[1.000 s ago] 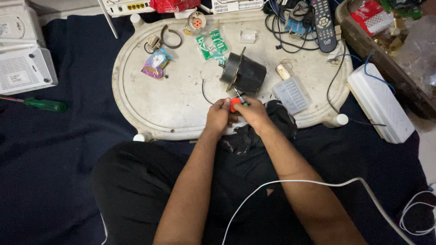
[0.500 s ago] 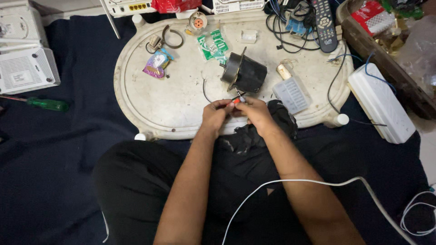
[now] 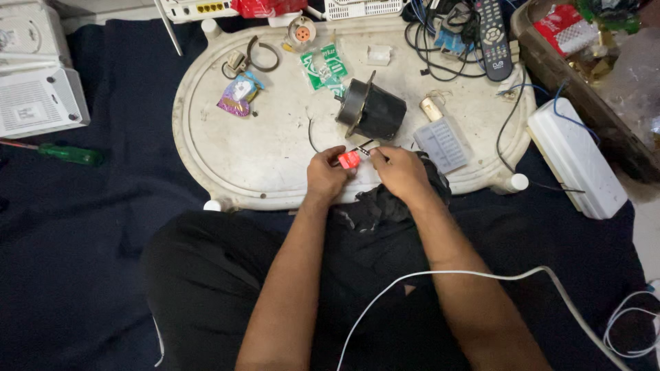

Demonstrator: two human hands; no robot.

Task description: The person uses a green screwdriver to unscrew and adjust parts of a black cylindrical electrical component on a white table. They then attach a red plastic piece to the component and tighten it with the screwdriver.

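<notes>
My left hand (image 3: 325,175) has its fingers curled in, thumb and forefinger pinched on a small red connector (image 3: 348,159), just above the near rim of the white oval tray (image 3: 206,137). My right hand (image 3: 399,172) is right beside it, fingers closed to a pinch on the thin dark wires (image 3: 364,148) that run from the red piece up toward the black motor (image 3: 371,110); how tight that pinch is I cannot tell, fingertips partly hidden. The two hands are nearly touching over the tray's front edge. Motor lies on its side in the tray's middle, just beyond my hands. Pale grey ribbed block (image 3: 442,143) sits just right of my right hand, a small brass-coloured cylinder (image 3: 431,108) beyond it. Green packet (image 3: 323,67) and purple wrapper (image 3: 238,95) lie farther back on the tray. Black remote (image 3: 491,38) at the far right corner among tangled black cables (image 3: 440,41). Black cloth (image 3: 385,203) under my right wrist, hanging off the tray. Green screwdriver (image 3: 65,152) on the dark blue sheet, well off to the left. White cable (image 3: 481,275) crosses over my right forearm
</notes>
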